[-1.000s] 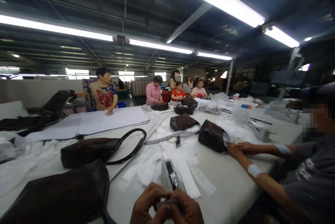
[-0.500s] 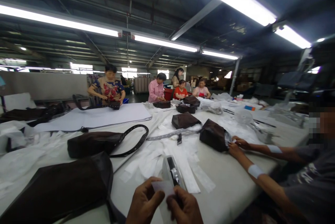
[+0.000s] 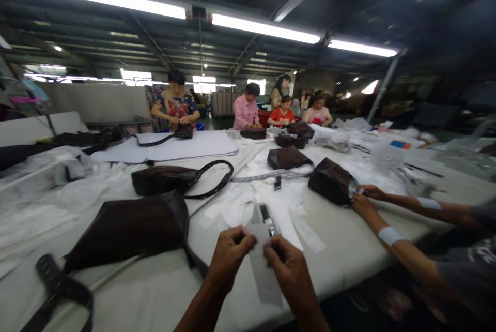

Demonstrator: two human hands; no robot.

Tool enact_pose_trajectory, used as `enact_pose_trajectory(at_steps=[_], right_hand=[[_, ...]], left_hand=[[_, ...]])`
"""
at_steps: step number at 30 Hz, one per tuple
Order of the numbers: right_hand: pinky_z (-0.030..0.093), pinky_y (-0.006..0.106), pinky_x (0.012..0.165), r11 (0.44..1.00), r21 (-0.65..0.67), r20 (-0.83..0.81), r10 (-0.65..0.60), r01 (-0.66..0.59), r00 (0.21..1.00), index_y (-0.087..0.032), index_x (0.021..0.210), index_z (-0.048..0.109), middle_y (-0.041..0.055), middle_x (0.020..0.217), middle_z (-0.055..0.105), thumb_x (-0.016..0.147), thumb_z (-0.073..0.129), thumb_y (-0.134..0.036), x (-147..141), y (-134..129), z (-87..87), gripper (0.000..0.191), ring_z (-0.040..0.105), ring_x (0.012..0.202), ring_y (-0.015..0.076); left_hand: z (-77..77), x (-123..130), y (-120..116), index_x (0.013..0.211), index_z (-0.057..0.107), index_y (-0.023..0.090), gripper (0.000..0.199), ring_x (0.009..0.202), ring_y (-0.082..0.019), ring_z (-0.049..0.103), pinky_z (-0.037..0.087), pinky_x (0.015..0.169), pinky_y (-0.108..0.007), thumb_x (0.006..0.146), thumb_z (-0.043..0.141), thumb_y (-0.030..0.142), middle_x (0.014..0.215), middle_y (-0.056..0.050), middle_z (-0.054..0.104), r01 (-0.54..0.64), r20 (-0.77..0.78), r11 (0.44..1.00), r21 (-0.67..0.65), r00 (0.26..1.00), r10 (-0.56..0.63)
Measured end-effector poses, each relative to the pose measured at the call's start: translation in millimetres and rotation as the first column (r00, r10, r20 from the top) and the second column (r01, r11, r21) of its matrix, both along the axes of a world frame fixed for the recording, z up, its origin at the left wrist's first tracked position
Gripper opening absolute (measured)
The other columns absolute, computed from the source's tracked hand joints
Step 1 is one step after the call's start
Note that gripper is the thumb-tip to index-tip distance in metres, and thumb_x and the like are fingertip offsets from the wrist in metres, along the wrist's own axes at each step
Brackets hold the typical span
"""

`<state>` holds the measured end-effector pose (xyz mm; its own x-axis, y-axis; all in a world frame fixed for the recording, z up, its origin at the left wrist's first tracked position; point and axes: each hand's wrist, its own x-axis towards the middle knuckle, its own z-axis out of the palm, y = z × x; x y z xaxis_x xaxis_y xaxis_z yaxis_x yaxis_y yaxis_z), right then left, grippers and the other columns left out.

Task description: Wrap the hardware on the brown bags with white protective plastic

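Close in front of me, a whitish translucent strip [image 3: 266,277] hangs between my hands; whether it is paper or plastic I cannot tell. My left hand [image 3: 231,253] pinches its upper left edge between thumb and fingers. At its upper right edge, the thumb and curled fingers of my right hand [image 3: 287,265] grip it. Just behind the strip stands a small pale device [image 3: 265,212] with a dark slot and a shiny metal part, partly covered. Several white strips [image 3: 310,235] lie on the table past it. A dark brown bag [image 3: 127,226] rests left of my left hand.
Across the white-covered table [image 3: 337,254] lie more dark bags [image 3: 165,179] with eyeleted straps [image 3: 64,283]. To the right, a co-worker's hands [image 3: 366,200] work at the opening of another bag [image 3: 331,182]. Several people stand or sit along the far side. Crumpled clear plastic [image 3: 335,140] lies farther back.
My view has tilted down and turned slightly left. Both hands show higher in the picture, still on the strip, and more of its lower length is visible. The co-worker's hands stay at the bag.
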<state>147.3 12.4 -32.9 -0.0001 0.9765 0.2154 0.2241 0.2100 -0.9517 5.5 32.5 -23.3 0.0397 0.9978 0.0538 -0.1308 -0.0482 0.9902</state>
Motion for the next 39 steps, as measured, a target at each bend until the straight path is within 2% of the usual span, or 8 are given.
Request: enact_pose_trajectory(at_steps=[6,10,12,16,21,27,32,39], right_hand=[[0.049,0.029,0.060,0.966,0.172,0.012,-0.200,0.195,0.980,-0.018,0.105,0.060,0.0067,0.091,0.062,0.078,0.059,-0.033,7,3,2.8,0.031,0.059,0.071,0.0167],[0.051,0.036,0.076,0.867,0.495,0.187,-0.168,0.055,0.968,-0.021,0.103,0.062,0.0092,0.109,0.057,0.081,0.057,-0.025,10,2,16.1,0.023,0.058,0.091,0.0204],[0.050,0.039,0.084,0.838,0.543,0.311,-0.137,-0.058,0.941,-0.023,0.105,0.062,0.0099,0.116,0.054,0.082,0.056,-0.023,10,3,23.5,0.024,0.055,0.103,0.0233],[0.046,0.042,0.091,0.827,0.528,0.490,-0.113,-0.191,0.864,-0.023,0.103,0.062,0.0096,0.118,0.053,0.081,0.056,-0.022,13,12,28.0,0.023,0.052,0.110,0.0245],[0.046,0.040,0.090,0.847,0.486,0.563,-0.113,-0.217,0.819,-0.021,0.099,0.060,0.0086,0.108,0.057,0.079,0.055,-0.020,19,25,20.6,0.020,0.054,0.104,0.0233],[0.049,0.036,0.080,0.875,0.446,0.545,-0.099,-0.187,0.833,-0.020,0.096,0.059,0.0082,0.101,0.059,0.079,0.053,-0.017,19,26,19.8,0.019,0.056,0.095,0.0218],[0.046,0.039,0.090,0.849,0.470,0.548,-0.068,-0.240,0.834,-0.021,0.093,0.061,0.0098,0.110,0.056,0.079,0.053,-0.015,17,24,21.2,0.017,0.053,0.105,0.0234],[0.045,0.033,0.090,0.886,0.354,0.553,0.060,-0.300,0.831,-0.022,0.087,0.062,0.0085,0.113,0.053,0.076,0.052,-0.006,15,19,30.1,0.022,0.052,0.107,0.0210]], left_hand=[[-9.4,3,3,0.059,0.052,0.014,0.021,0.055,-0.008,0.037,0.030,0.053,-0.021,0.068,0.066,0.026,0.056,0.005,0.044,-0.066,-0.016,0.998,0.014,0.998,0.067],[-11.3,3,1,0.059,0.049,0.015,0.022,0.055,-0.007,0.035,0.029,0.052,-0.022,0.070,0.064,0.026,0.056,0.006,0.041,-0.054,-0.097,0.996,0.070,0.993,0.061],[-10.3,2,-1,0.060,0.050,0.015,0.021,0.055,-0.008,0.037,0.030,0.052,-0.022,0.071,0.063,0.027,0.056,0.005,0.042,-0.040,-0.168,0.994,0.105,0.984,0.058],[-6.0,0,-4,0.060,0.049,0.016,0.019,0.056,-0.008,0.040,0.032,0.055,-0.023,0.072,0.061,0.023,0.058,0.005,0.045,-0.061,-0.346,0.974,0.216,0.928,0.135],[-5.2,2,-6,0.061,0.051,0.016,0.017,0.060,-0.010,0.045,0.034,0.059,-0.024,0.074,0.061,0.020,0.062,0.003,0.049,-0.061,-0.439,0.953,0.297,0.878,0.193],[-12.4,3,-3,0.062,0.053,0.016,0.014,0.062,-0.011,0.047,0.036,0.061,-0.025,0.073,0.062,0.019,0.063,0.002,0.051,-0.071,-0.473,0.940,0.334,0.850,0.232],[-14.8,5,-2,0.063,0.053,0.016,0.014,0.060,-0.012,0.047,0.035,0.059,-0.024,0.075,0.059,0.019,0.062,0.002,0.051,-0.057,-0.483,0.944,0.324,0.848,0.217],[-27.0,6,3,0.060,0.053,0.016,0.018,0.060,-0.013,0.046,0.033,0.057,-0.025,0.077,0.057,0.023,0.062,0.000,0.051,0.004,-0.553,0.931,0.364,0.805,0.213]])
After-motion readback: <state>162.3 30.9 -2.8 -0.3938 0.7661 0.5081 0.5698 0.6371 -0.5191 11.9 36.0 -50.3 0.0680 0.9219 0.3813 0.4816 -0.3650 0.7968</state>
